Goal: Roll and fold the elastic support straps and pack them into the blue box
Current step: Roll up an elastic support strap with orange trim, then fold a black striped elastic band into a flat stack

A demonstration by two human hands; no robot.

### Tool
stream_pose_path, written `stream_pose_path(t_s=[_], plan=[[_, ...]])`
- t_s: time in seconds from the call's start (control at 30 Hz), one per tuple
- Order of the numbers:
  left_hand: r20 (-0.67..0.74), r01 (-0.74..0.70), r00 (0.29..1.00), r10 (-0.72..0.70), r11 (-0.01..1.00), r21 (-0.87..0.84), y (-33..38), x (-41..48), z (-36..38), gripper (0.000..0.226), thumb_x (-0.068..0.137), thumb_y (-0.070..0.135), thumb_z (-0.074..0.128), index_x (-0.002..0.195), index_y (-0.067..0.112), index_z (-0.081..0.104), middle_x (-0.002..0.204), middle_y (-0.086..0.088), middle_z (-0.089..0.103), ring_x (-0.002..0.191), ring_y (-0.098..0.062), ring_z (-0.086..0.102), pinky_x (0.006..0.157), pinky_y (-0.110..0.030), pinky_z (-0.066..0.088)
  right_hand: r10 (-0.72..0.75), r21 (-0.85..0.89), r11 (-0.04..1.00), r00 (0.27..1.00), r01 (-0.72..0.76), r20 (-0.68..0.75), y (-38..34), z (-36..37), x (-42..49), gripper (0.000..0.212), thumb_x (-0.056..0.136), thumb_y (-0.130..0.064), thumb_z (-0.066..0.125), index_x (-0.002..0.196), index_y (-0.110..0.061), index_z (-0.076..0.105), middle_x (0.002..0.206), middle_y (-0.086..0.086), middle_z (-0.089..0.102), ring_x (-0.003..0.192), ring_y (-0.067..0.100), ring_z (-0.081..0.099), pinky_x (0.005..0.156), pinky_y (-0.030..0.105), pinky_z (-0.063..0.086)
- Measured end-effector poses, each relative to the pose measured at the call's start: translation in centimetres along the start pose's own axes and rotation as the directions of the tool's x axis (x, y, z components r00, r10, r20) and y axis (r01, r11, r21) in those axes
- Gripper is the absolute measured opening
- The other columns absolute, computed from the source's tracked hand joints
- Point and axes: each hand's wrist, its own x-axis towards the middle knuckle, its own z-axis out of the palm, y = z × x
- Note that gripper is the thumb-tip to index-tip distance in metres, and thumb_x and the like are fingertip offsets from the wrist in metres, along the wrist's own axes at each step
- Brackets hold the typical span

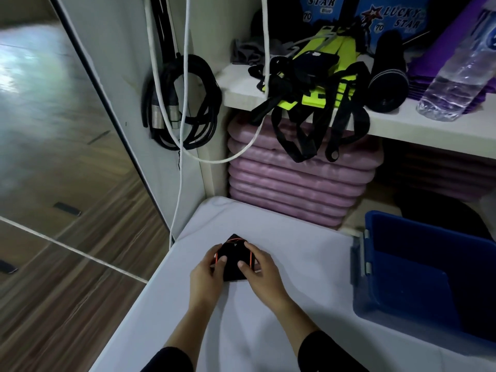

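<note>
A black elastic support strap [233,260] with orange edging lies bunched into a small bundle on the white-covered table [300,253]. My left hand [206,272] grips its left side, with the thumb on top. My right hand [261,267] grips its right side in the same way. The blue box [418,267] stands open at the table's right edge, about a hand's length from the bundle. Its inside looks dark and I cannot tell what lies in it. More black straps [303,114] with neon yellow parts hang in a tangle over the shelf edge above.
A white shelf [418,130] holds a plastic water bottle [456,76], a black microphone [389,76] and purple items. Pink cushions [295,183] are stacked under it. Coiled black cable [182,103] and white cords hang on the left panel. Wooden floor lies to the left.
</note>
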Motion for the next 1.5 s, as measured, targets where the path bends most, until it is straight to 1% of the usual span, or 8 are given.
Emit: stream_pose_path(t_s=[0.13, 0.3, 0.5, 0.9, 1.1, 1.2, 1.37, 1.5], plan=[[0.011, -0.076, 0.997, 0.075, 0.992, 0.102, -1.3, -0.3, 0.6, 0.036, 0.095, 0.028, 0.046, 0.131, 0.027, 0.049, 0.109, -0.004, 0.060, 0.103, -0.019, 0.052, 0.085, -0.025, 0.037, -0.052, -0.012, 0.999, 0.998, 0.052, -0.028, 0.7, 0.2, -0.9, 0.046, 0.087, -0.032, 0.061, 0.127, -0.049, 0.047, 0.110, -0.025, 0.051, 0.108, 0.004, 0.051, 0.091, 0.032, 0.051], [0.038, -0.020, 0.999, 0.017, 0.995, 0.093, -1.5, -0.1, 0.8, 0.040, 0.094, 0.033, 0.046, 0.134, 0.032, 0.042, 0.106, -0.004, 0.049, 0.112, -0.028, 0.047, 0.100, -0.038, 0.037, -0.051, -0.090, 0.995, 0.998, 0.048, -0.023, 0.1, 0.2, -0.3, 0.046, 0.089, -0.030, 0.058, 0.132, -0.041, 0.046, 0.114, -0.014, 0.052, 0.115, 0.012, 0.049, 0.098, 0.038, 0.046], [0.022, -0.059, 0.998, 0.057, 0.994, 0.096, -1.2, -0.9, 0.4, 0.047, 0.093, 0.032, 0.050, 0.138, 0.030, 0.037, 0.102, -0.004, 0.047, 0.102, -0.026, 0.051, 0.088, -0.028, 0.035, -0.042, -0.110, 0.993, 0.999, 0.042, 0.004, -0.1, -0.2, -1.4, 0.052, 0.089, -0.034, 0.058, 0.135, -0.049, 0.037, 0.114, -0.016, 0.049, 0.115, 0.011, 0.051, 0.098, 0.038, 0.047], [0.035, -0.091, 0.996, 0.087, 0.987, 0.132, -0.1, -2.0, -0.1, 0.051, 0.091, 0.027, 0.053, 0.139, 0.027, 0.036, 0.103, -0.004, 0.048, 0.107, -0.025, 0.048, 0.085, -0.025, 0.033, -0.080, -0.107, 0.991, 0.996, 0.077, -0.028, -0.5, -0.1, -3.3, 0.058, 0.089, -0.025, 0.061, 0.137, -0.047, 0.036, 0.116, -0.010, 0.052, 0.111, 0.008, 0.049, 0.096, 0.035, 0.049], [-0.028, -0.094, 0.994, 0.102, 0.972, 0.217, 0.4, -2.8, -0.3, 0.046, 0.090, 0.028, 0.055, 0.134, 0.023, 0.044, 0.116, -0.012, 0.048, 0.113, -0.029, 0.042, 0.092, -0.032, 0.036, -0.057, -0.077, 0.996, 0.995, 0.051, -0.076, -0.3, -0.7, -3.9, 0.055, 0.089, -0.027, 0.060, 0.137, -0.044, 0.038, 0.113, -0.011, 0.048, 0.107, 0.011, 0.052, 0.097, 0.036, 0.048], [-0.064, -0.120, 0.988, 0.144, 0.953, 0.279, 1.8, -4.1, -0.6, 0.042, 0.087, 0.023, 0.059, 0.128, 0.018, 0.050, 0.114, -0.012, 0.048, 0.110, -0.029, 0.042, 0.090, -0.034, 0.039, -0.035, -0.058, 0.998, 0.991, 0.028, -0.131, -0.8, -1.4, -5.4, 0.051, 0.090, -0.029, 0.060, 0.137, -0.034, 0.041, 0.125, -0.008, 0.048, 0.113, 0.014, 0.052, 0.100, 0.036, 0.047], [0.018, -0.233, 0.971, 0.237, 0.935, 0.266, 3.6, -8.1, -0.3, 0.033, 0.081, 0.011, 0.062, 0.114, 0.014, 0.058, 0.107, -0.009, 0.051, 0.106, -0.026, 0.046, 0.080, -0.029, 0.038, -0.029, -0.128, 0.992, 0.969, -0.003, -0.247, -1.0, -3.9, -10.8, 0.040, 0.091, -0.030, 0.058, 0.129, -0.025, 0.048, 0.129, -0.006, 0.051, 0.117, 0.010, 0.052, 0.101, 0.028, 0.046], [0.165, -0.289, 0.953, 0.256, 0.932, 0.220, 3.8, -12.2, 2.0, 0.023, 0.084, 0.017, 0.058, 0.107, 0.019, 0.058, 0.104, -0.001, 0.054, 0.095, -0.019, 0.054, 0.075, -0.028, 0.044, 0.018, -0.181, 0.980, 0.944, -0.082, -0.328, 1.4, -6.8, -16.9, 0.034, 0.093, -0.032, 0.055, 0.126, -0.026, 0.050, 0.127, -0.007, 0.053, 0.116, 0.010, 0.053, 0.099, 0.027, 0.048]])
